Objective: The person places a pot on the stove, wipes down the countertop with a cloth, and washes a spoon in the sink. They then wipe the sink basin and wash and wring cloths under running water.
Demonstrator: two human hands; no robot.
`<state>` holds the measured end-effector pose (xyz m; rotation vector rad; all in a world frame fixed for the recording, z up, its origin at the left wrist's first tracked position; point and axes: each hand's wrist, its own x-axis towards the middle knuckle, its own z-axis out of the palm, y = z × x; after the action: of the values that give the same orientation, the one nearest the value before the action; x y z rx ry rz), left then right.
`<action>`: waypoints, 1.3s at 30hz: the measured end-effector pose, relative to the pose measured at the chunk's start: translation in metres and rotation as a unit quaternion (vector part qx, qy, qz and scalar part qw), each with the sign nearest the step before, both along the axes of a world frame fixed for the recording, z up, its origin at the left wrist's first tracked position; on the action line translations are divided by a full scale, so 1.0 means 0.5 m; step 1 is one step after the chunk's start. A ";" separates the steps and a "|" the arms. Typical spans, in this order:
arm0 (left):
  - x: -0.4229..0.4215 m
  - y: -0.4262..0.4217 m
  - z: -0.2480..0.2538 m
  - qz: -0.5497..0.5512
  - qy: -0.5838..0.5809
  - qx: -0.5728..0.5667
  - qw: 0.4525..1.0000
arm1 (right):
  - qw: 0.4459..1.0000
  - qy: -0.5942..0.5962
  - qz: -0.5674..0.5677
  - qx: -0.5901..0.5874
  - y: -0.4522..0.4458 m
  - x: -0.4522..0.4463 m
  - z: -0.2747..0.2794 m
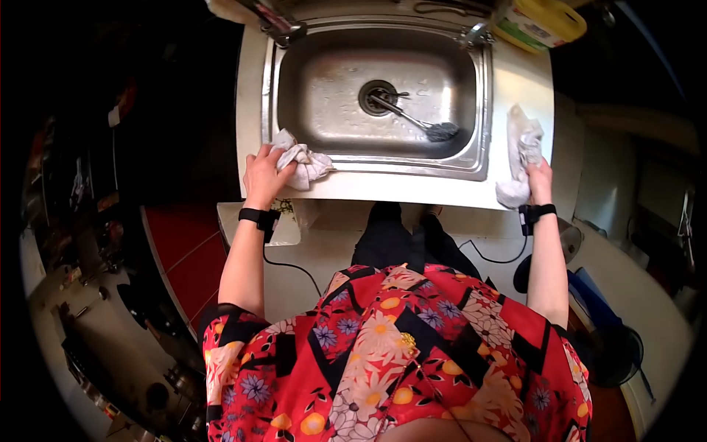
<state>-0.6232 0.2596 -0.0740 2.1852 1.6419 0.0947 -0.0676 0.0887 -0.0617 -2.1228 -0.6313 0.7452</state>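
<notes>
Two hands on two cloths beside a metal sink.
The left hand (264,175) grasps the left cloth (311,168), a crumpled pale bundle over the sink's near left corner and the white table (471,193). The right hand (540,179) grips the right cloth (526,140), which lies lengthwise on the table, right of the sink (324,88), one end reaching the near edge. Inside the sink, a brush (442,132) lies with its dark head near the right wall and its handle reaching over the drain (374,107). A yellow bottle (545,23) is at the far right corner. Each wrist wears a black band.
</notes>
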 end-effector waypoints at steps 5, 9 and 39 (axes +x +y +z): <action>0.176 -0.079 -0.010 -0.041 -0.058 0.038 0.997 | 0.999 -0.004 0.036 0.037 0.004 -0.014 -0.002; 0.360 -0.119 -0.005 -0.087 -0.112 0.031 0.989 | 0.969 -0.182 0.164 0.008 -0.013 -0.001 -0.035; -0.034 0.098 -0.092 0.182 -0.070 0.074 0.978 | 0.890 -0.298 0.319 -0.133 0.055 -0.166 0.052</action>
<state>-0.6399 0.3088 -0.1199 1.9005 1.9873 0.4757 -0.1505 0.1161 -0.0356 -2.4189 -1.7033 0.5116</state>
